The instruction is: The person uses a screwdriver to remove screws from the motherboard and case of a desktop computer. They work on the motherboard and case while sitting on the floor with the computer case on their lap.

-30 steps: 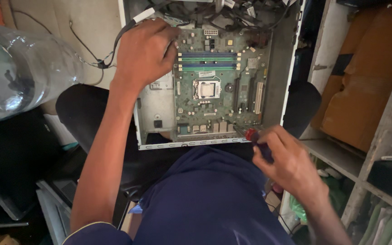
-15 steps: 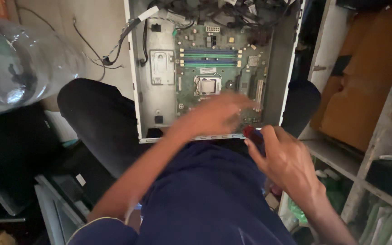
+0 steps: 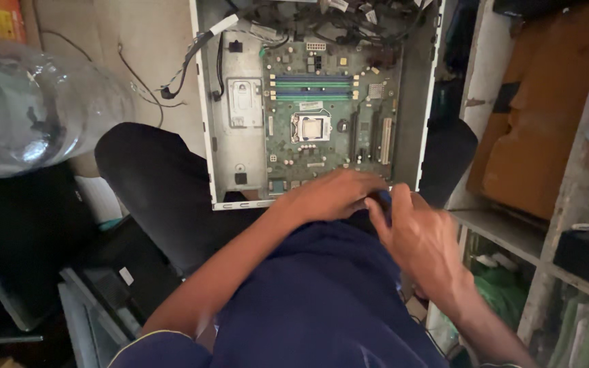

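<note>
**Both hands meet at the near edge of an opened computer case**

From the head camera, looking straight down: an open desktop computer case (image 3: 322,109) lies flat between the person's knees, its green motherboard (image 3: 328,123) exposed, with the square processor socket (image 3: 310,127) near the middle and a tangle of black cables (image 3: 322,17) bunched at the far end. The left hand (image 3: 335,194) lies across the case's near edge, knuckles up, its fingers (image 3: 369,185) curled together and pointing toward the right hand. The right hand (image 3: 420,238) sits just beside it, touching or nearly so, its fingers (image 3: 376,211) bent inward around something dark and bluish that shows only as a sliver between the two hands; what it is cannot be told, and motion blur hides whether the grip is tight. Both forearms come in over a dark blue shirt (image 3: 322,300).

To the left, a clear plastic bottle (image 3: 35,109) looms close to the camera, and flat dark panels (image 3: 97,300) lean lower down. To the right stands a wooden shelf (image 3: 512,232) with green bags (image 3: 506,293) tucked beneath.
</note>
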